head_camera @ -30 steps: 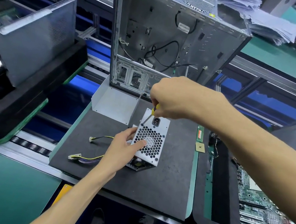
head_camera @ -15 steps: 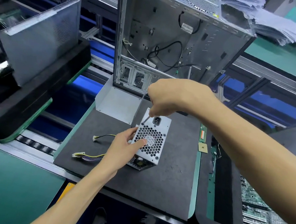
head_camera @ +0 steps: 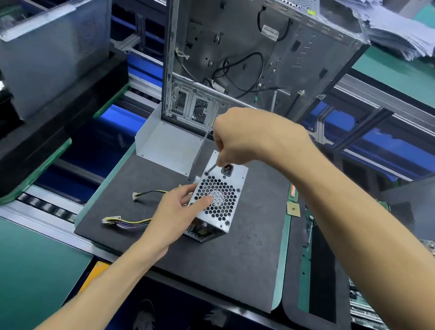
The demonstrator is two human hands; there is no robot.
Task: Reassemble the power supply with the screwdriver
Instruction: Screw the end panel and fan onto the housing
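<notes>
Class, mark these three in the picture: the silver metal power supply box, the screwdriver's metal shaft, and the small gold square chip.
Silver metal power supply box [head_camera: 228, 214]: head view, honeycomb grille face.
Screwdriver's metal shaft [head_camera: 211, 169]: head view, mid-shaft.
Small gold square chip [head_camera: 293, 209]: head view, its centre.

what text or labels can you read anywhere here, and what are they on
None can be read.
White tag on a cable inside the computer case: print too blurred.
Yellow-green sticker on the case's top edge: too small.
Green memory stick right of the power supply: label too small.
Circuit board at right: markings too small.
Paper stack: blurred.
</notes>
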